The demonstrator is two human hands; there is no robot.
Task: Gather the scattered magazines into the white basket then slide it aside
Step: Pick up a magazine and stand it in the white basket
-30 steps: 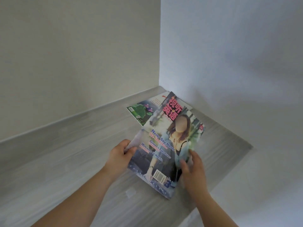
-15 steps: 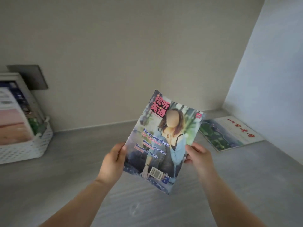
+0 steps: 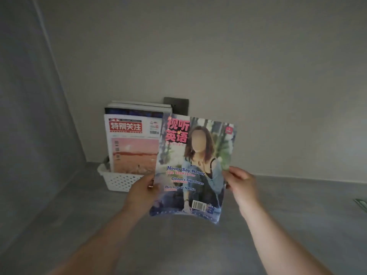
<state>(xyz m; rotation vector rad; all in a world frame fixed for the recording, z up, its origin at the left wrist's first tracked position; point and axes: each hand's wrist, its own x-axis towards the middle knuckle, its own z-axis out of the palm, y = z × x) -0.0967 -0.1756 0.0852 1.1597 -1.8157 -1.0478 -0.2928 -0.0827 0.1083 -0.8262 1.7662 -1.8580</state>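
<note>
I hold a colourful magazine (image 3: 195, 167) upright in the air with both hands. Its cover shows a person and pink Chinese lettering. My left hand (image 3: 142, 190) grips its left edge and my right hand (image 3: 241, 184) grips its right edge. Behind it, to the left, the white perforated basket (image 3: 119, 180) stands on the grey surface against the wall. Several magazines stand upright in the basket; the front one (image 3: 134, 144) has a red title block and an orange picture. The held magazine hides the basket's right part.
A grey counter (image 3: 288, 205) runs along a beige wall, with a corner wall at the left. A dark wall plate (image 3: 179, 106) shows behind the basket. A green edge of another magazine (image 3: 361, 203) lies at the far right of the counter.
My view has swung left from the right corner to the basket. Both hands have carried the magazine leftwards, now in front of the basket. The magazines on the counter have slid out of view at right.
</note>
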